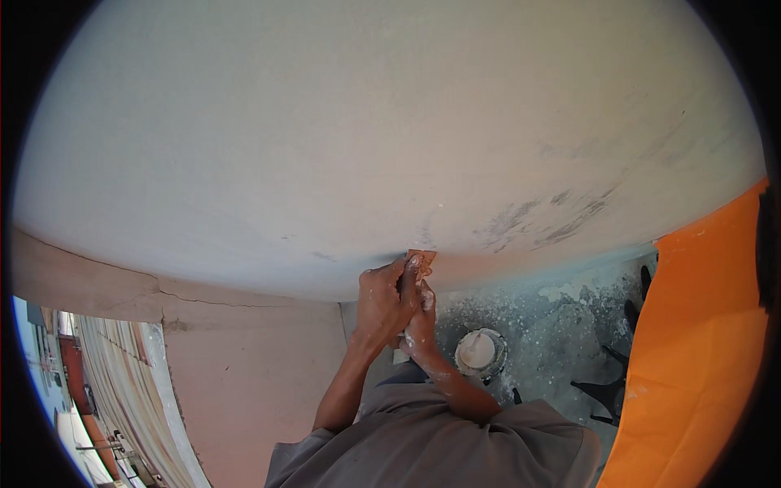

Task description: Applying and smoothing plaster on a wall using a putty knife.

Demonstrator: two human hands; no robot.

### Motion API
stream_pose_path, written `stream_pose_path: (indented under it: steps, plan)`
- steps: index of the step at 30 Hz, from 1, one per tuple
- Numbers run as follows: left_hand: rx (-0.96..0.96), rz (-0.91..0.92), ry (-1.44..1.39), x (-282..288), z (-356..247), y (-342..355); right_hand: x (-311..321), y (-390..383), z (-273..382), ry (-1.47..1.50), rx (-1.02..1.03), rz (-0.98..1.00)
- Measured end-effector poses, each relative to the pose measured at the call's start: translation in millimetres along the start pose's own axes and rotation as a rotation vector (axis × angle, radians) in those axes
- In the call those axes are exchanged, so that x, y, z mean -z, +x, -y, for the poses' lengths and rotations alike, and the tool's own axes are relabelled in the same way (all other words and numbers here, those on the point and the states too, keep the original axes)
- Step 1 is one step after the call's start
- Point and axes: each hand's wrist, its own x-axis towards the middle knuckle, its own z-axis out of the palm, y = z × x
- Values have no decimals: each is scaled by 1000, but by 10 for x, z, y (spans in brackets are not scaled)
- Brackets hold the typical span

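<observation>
A small orange-brown flat piece is against the pale wall, at the ends of my fingers. It could be sandpaper or a scraper blade; its kind does not show plainly. My left hand is closed, with its fingers reaching the piece from the left. Pressed close beside it, my right hand is closed too, its fingers spotted with white and gripping the piece. The two hands overlap, so part of the right one is hidden. Dark grey smears mark the wall to the right of the hands.
A round bucket with white paste stands on the white-spattered floor at my right. Farther right are black chair-like legs and a large orange sheet. A cracked ledge runs along the left, with stacked long boards beyond.
</observation>
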Motion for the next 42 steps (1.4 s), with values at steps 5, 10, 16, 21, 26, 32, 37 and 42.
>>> stream_pose_path:
  steps: [5,10,16,21,26,32,37,42]
  plan:
    - [27,47,-32,-48,98,23,3,-23,53,-134,19,-30]
    - [4,-87,-251,-220,139,0,153,32,208,-395,11,0]
    - [74,-64,-444,-389,262,-64,222,38,403,-689,83,7]
    - [84,-113,-644,-581,236,-53,226,76,632,-863,161,42]
    - [59,-180,-793,-664,214,-42,166,75,853,-1036,101,76]
    - [142,-113,-512,-391,59,-43,114,30,664,-658,26,68]
    - [46,-134,-336,-202,-113,-7,81,5,375,-358,63,89]
    - [71,-61,-204,-180,-168,4,20,1,422,-357,56,27]
